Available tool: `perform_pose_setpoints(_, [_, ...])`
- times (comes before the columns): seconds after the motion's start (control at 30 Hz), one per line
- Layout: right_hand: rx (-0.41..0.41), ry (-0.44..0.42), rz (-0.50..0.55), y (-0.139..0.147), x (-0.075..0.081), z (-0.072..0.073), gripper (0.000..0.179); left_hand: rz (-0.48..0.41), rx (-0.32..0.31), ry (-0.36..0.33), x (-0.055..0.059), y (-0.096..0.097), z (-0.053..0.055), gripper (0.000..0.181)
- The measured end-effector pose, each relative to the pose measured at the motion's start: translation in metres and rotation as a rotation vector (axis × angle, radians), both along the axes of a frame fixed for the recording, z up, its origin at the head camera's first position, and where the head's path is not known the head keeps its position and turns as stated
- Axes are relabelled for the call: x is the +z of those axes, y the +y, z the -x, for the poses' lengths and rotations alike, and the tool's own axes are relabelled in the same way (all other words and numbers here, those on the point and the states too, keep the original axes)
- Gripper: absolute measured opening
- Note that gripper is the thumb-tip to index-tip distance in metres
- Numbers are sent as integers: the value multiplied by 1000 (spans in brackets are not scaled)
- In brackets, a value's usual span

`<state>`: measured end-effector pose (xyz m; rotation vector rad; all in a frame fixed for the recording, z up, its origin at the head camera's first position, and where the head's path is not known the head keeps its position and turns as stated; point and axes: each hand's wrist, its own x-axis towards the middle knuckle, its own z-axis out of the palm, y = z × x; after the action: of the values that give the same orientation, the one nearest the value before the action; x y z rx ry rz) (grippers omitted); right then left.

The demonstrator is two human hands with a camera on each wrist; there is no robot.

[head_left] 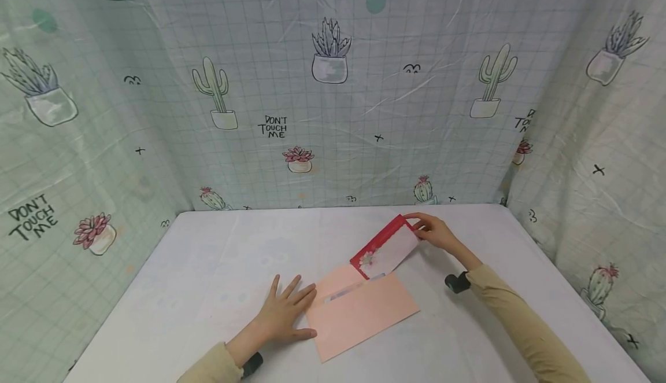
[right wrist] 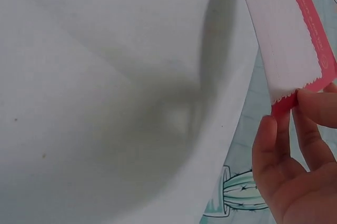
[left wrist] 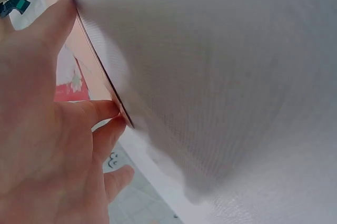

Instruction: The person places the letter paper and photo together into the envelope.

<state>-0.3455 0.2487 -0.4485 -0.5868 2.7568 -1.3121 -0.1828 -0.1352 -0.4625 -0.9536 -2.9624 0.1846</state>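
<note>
A pink envelope (head_left: 366, 319) lies tilted on the white table, its flap side toward the back and a bluish strip (head_left: 343, 295) along the opening. My left hand (head_left: 281, 316) is spread at the envelope's left side; in the left wrist view its thumb and fingertips touch the envelope's edge (left wrist: 95, 58). Beyond the envelope, my right hand (head_left: 436, 234) pinches the upper right end of a red-and-white card (head_left: 398, 250) with a flower print. The card slants up from the table, its lower end over the envelope's opening. Thumb and fingers meet at the card's red border (right wrist: 310, 84).
Dark devices are strapped at both wrists, one at the right wrist (head_left: 457, 283). A curtain (head_left: 333, 111) printed with cacti hangs behind the table's back edge and along both sides. White cloth (head_left: 224, 267) covers the table.
</note>
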Motion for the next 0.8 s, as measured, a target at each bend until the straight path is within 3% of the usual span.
perform_pose_setpoints(0.3, [119,-63,16,-5,6,4,40,-5,1,-19,3,1,1,78])
perform_pose_setpoints(0.8, [123,-63,-63,-27,4,-5,38,-11,24,-52,6,3,-1,79])
